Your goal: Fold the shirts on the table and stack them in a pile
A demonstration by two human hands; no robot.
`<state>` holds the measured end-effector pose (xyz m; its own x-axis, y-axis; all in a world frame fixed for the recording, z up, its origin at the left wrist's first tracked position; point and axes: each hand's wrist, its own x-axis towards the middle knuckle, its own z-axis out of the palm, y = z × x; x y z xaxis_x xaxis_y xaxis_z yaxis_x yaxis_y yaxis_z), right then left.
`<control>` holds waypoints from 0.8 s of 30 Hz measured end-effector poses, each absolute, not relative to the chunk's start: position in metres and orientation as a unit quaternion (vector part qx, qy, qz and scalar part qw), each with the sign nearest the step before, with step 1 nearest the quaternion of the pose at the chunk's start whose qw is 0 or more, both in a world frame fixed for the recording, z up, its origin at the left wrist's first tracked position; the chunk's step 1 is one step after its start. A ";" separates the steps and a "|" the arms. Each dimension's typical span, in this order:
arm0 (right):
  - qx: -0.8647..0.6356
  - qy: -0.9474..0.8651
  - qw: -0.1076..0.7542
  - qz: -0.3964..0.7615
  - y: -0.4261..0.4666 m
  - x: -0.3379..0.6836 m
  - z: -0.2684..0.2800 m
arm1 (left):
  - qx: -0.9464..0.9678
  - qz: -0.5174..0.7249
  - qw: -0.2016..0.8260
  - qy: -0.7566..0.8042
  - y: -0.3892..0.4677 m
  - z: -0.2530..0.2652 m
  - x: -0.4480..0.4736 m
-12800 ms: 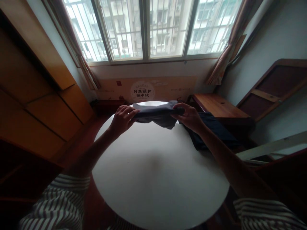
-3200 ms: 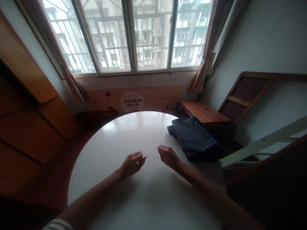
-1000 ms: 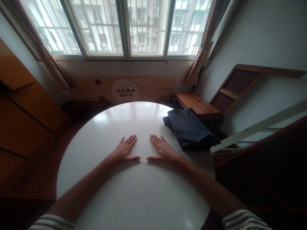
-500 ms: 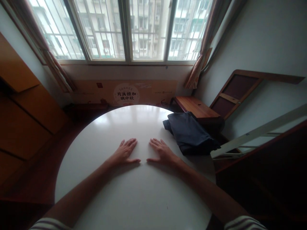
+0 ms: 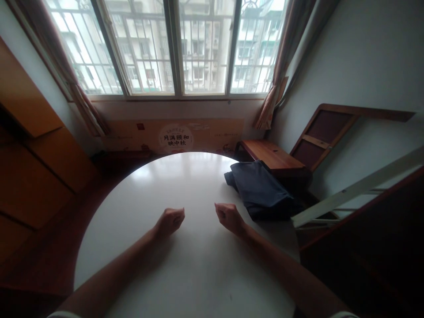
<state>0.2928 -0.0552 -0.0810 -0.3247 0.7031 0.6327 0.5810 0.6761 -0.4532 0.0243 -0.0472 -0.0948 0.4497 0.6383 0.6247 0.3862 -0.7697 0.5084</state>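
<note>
A: Small room, barred window [image 5: 180, 46] behind, round white worktop [image 5: 185, 274] filling most of my view. Wooden side table [image 5: 270, 154] off the worktop's far right edge, a folded table [image 5: 326, 134] leaning on the wall past it.

B: Hands?

A: Both are near the middle of the worktop, knuckles up. Left hand [image 5: 169, 221] and right hand [image 5: 228, 217] are curled into loose fists, fingers [image 5: 177, 217] tucked in, nothing gripped in either. They are apart from each other, bare worktop between them.

B: And the cloth?

A: Dark blue folded cloth [image 5: 261, 190] is at the right edge of the worktop, towards the far side. It's near the right hand but not touching, beyond and to the right of the knuckles. Well apart from the left hand.

B: Risks?

A: My read: the cloth's outer side sits at or over the right edge. I can't tell how much is supported. A nudge or a drag from the near side could tip it off towards the side table or the floor. It's also a loose fold, so a one-handed pinch at a corner would likely undo it. The glossy worktop probably lets it slide easily.
</note>
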 end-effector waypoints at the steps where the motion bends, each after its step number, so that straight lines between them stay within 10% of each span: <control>1: -0.394 -0.811 0.425 0.073 -0.055 0.293 -0.080 | 0.844 0.419 0.150 0.299 -0.047 -0.095 0.025; 24: -0.377 -0.823 0.410 0.113 -0.053 0.296 -0.083 | 0.825 0.436 0.119 0.339 -0.048 -0.092 0.029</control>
